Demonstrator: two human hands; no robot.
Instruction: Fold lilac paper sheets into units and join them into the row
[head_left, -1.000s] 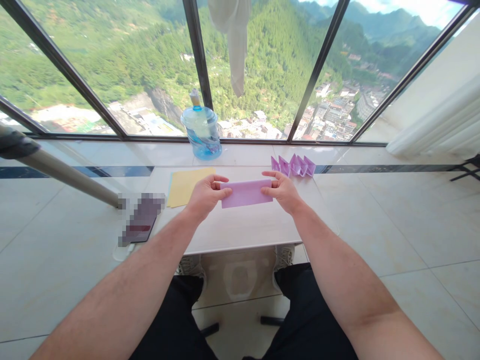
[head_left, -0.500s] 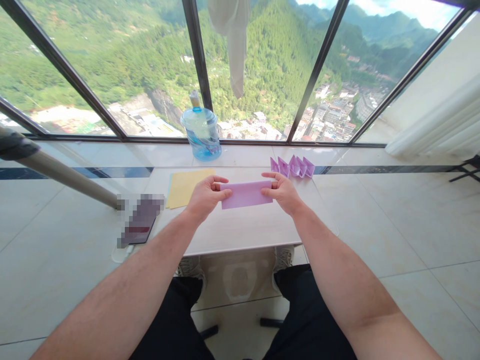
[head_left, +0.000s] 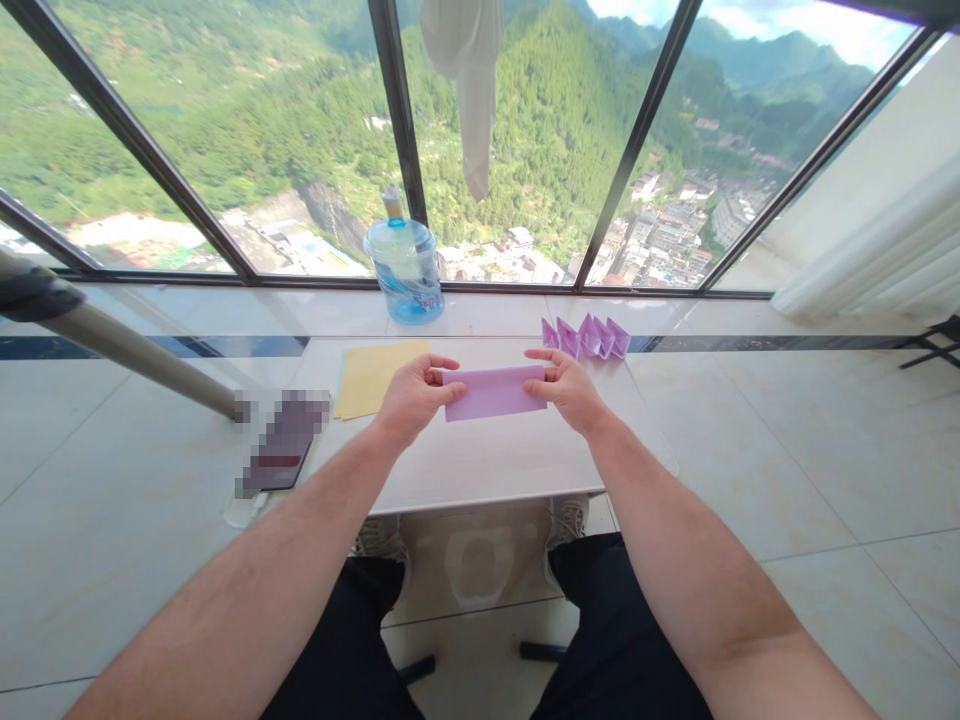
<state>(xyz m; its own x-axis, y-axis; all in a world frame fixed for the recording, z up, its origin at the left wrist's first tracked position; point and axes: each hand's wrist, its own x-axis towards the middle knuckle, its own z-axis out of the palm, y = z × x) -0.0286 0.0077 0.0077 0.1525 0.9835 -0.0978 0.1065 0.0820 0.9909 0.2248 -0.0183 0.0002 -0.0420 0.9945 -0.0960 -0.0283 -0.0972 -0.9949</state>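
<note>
A folded strip of pink paper (head_left: 491, 392) is held just above the small white table (head_left: 480, 465). My left hand (head_left: 412, 395) pinches its left end with thumb and fingers closed on the edge. My right hand (head_left: 570, 388) pinches the right end the same way. Behind my right hand, several folded pink paper shapes (head_left: 586, 336) stand in a row at the table's far edge. A stack of yellow paper (head_left: 375, 377) lies flat on the table, left of my left hand.
A blue water jug (head_left: 403, 268) stands on the sill by the window. A dark phone (head_left: 281, 445) lies at the table's left corner, partly blurred. A grey pole (head_left: 127, 350) slants in from the left. My knees are under the table's near edge.
Both hands keep their hold on the pink paper; paper and hands sit slightly farther from me in the picture. Nothing else has visibly moved.
</note>
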